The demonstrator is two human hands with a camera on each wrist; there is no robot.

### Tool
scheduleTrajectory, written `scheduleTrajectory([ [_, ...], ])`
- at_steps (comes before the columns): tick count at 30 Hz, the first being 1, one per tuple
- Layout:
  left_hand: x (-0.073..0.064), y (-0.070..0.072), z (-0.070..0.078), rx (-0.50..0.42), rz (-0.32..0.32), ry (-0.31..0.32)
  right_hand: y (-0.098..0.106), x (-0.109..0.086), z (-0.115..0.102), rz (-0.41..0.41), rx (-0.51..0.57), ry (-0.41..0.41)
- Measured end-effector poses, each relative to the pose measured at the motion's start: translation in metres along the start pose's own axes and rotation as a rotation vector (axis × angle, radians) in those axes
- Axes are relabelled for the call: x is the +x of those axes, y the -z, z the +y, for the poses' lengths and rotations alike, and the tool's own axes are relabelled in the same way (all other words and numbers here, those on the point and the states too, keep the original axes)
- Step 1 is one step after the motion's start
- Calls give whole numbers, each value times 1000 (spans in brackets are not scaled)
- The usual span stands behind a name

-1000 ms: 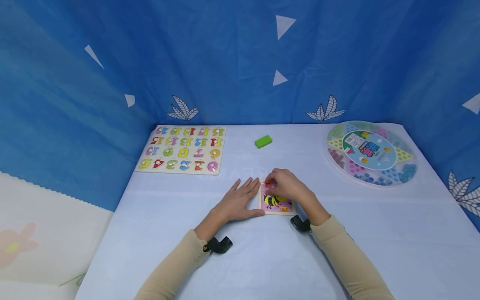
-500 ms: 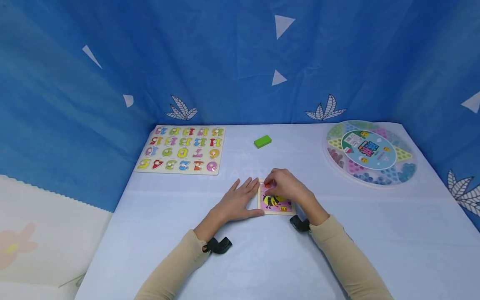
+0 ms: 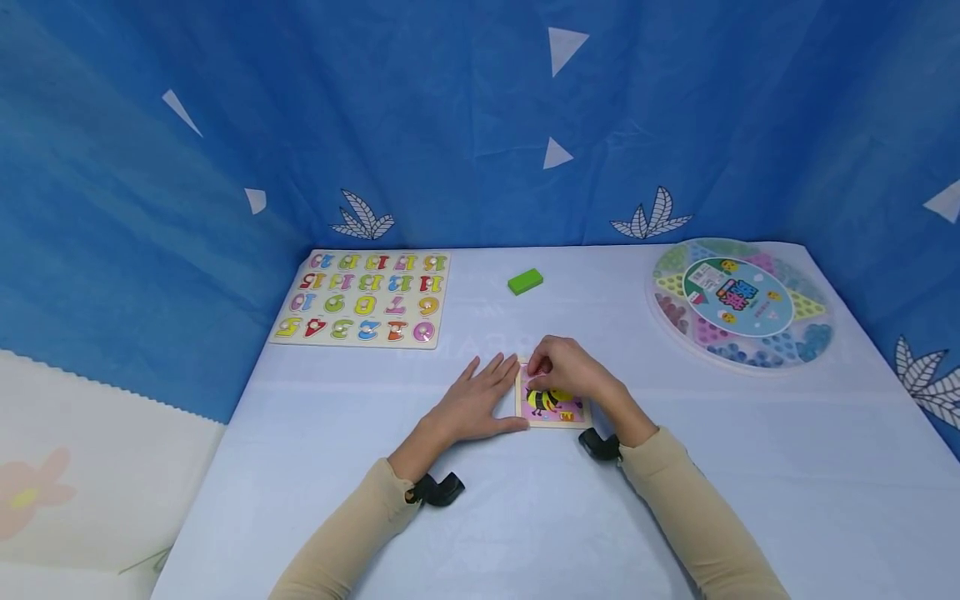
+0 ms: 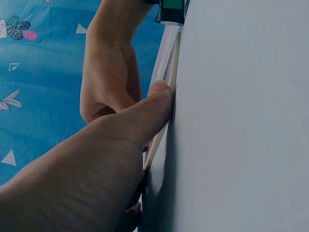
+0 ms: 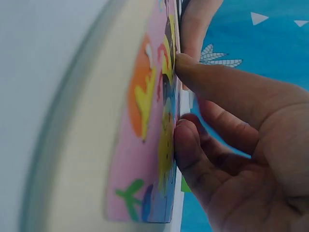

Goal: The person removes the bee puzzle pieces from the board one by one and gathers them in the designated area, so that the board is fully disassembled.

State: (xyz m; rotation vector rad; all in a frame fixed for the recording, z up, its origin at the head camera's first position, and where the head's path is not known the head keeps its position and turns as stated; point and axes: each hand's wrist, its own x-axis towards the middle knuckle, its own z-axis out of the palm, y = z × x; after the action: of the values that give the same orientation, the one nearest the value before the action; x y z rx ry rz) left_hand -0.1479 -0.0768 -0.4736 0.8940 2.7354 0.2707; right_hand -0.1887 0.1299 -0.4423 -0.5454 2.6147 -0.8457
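Bee puzzle (image 3: 546, 407) on counter (image 3: 525, 533), roughly midway between side edges, well in from far edge. Your left hand (image 3: 480, 405): fingers spread, touching frame. Right hand (image 3: 572, 368): fingers curled onto face, can't tell if pinching. Likely best: brace frame, press level.

The bee puzzle (image 3: 553, 407) is showing a smooth printed face and wood-like rim; the blue backdrop (image 3: 450, 125) is looking like creased cloth, the round case (image 3: 738, 302) like glossy clear plastic.

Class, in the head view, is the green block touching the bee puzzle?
No, the green block lies on the table beyond the bee puzzle, with a gap between them.
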Motion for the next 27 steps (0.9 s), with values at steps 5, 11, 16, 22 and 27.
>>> scheduleTrajectory([
  [5,1,-1,1,-2,11,-2,1,-2,-1,15,-45,-3],
  [11,1,-4,2,1,-5,9,-1,-3,-1,29,-90,-5],
  [16,0,-2,1,-4,-10,11,-1,-4,-4,37,-132,10],
  [22,-1,0,1,-11,-1,4,1,-3,-6,27,-143,12],
  [27,-1,0,0,-19,11,-9,2,-2,-5,12,-80,-17],
])
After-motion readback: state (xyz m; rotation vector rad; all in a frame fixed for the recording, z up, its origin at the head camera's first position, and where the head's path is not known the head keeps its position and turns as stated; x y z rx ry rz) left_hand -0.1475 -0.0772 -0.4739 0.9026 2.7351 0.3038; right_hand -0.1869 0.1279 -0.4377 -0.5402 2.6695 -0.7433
